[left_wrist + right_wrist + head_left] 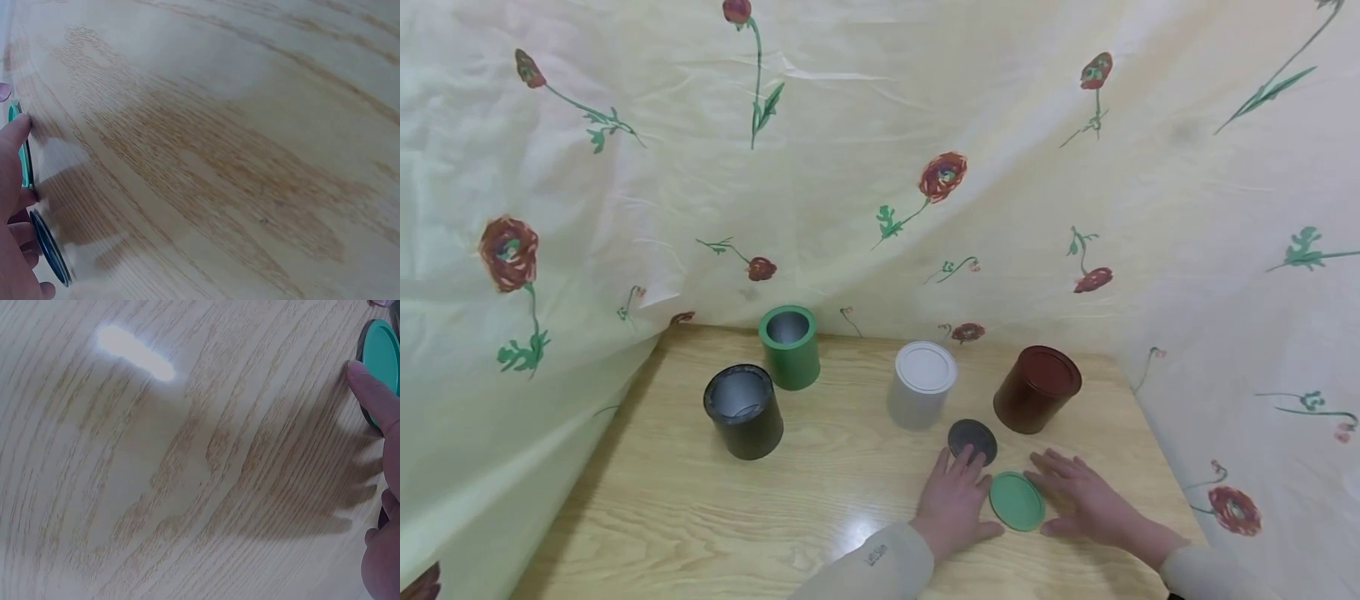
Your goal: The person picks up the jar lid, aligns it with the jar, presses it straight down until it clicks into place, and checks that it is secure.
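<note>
A round green lid (1017,502) lies flat on the wooden table between my two hands. Just beyond it is a round black lid (972,440). Straight fingers of my left hand (953,500) reach over the near edge of the black lid, while its thumb side is close to the green one. From the other side, my right hand (1090,504) has its fingers spread at the green lid's right edge. In the right wrist view, a fingertip of that hand (390,434) meets the rim of the green lid (381,353).
Toward the back stand a white can (922,392) and a dark red can (1033,396), both with lids on. Farther left, a green can (793,362) and a black can (748,429) have uncovered tops. Flowered cloth (850,167) hangs behind the table (700,517).
</note>
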The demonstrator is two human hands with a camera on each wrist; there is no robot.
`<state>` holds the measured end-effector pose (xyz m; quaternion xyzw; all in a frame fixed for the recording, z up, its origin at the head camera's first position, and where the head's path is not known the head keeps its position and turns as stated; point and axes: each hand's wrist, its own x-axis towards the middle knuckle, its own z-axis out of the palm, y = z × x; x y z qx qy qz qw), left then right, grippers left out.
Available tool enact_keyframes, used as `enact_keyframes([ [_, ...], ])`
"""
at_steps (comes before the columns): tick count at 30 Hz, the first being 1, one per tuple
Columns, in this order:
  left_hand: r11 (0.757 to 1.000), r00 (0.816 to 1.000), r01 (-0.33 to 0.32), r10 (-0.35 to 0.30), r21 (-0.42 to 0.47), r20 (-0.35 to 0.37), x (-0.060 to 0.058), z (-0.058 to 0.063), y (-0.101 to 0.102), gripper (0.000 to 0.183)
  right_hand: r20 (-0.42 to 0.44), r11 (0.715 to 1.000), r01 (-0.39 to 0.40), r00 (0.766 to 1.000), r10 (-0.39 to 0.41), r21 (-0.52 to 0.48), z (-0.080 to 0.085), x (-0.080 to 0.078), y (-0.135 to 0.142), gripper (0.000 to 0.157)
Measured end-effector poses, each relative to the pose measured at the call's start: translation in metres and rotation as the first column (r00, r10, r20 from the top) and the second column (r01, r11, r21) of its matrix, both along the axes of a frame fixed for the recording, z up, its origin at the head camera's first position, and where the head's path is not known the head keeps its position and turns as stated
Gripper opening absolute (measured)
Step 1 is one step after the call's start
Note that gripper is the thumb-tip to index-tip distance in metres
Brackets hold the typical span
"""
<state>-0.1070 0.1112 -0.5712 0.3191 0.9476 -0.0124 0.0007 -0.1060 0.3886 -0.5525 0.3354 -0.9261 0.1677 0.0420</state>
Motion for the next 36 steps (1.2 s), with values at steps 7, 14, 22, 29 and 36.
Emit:
enact_keyframes([
  [7,1.000,0.999,-0.007,0.007,0.002,-0.037,-0.001,-0.004,0.004,0.077,-0.036,1.000,-0.009,0.999,0.008,-0.014,0.000,0.002,-0.006,0.077],
  [14,1.000,0.999,-0.004,0.003,-0.016,-0.042,0.001,-0.003,0.005,0.079,-0.027,0.999,-0.004,1.000,0.004,-0.032,0.001,0.006,-0.012,0.076],
  [22,1.000,0.997,0.016,-0.017,-0.021,-0.078,-0.001,-0.009,0.006,0.080,0.089,0.995,0.057,0.995,-0.050,-0.082,0.000,0.011,-0.012,0.071],
  [29,0.999,0.997,0.031,-0.032,-0.016,-0.066,0.000,-0.004,0.007,0.082,0.122,0.992,0.078,0.990,-0.065,-0.101,0.004,0.014,-0.014,0.070],
  [36,0.999,0.998,0.037,-0.037,0.003,-0.059,-0.002,0.000,0.002,0.080,0.090,0.992,0.071,0.994,-0.061,-0.109,0.009,0.015,-0.017,0.073],
])
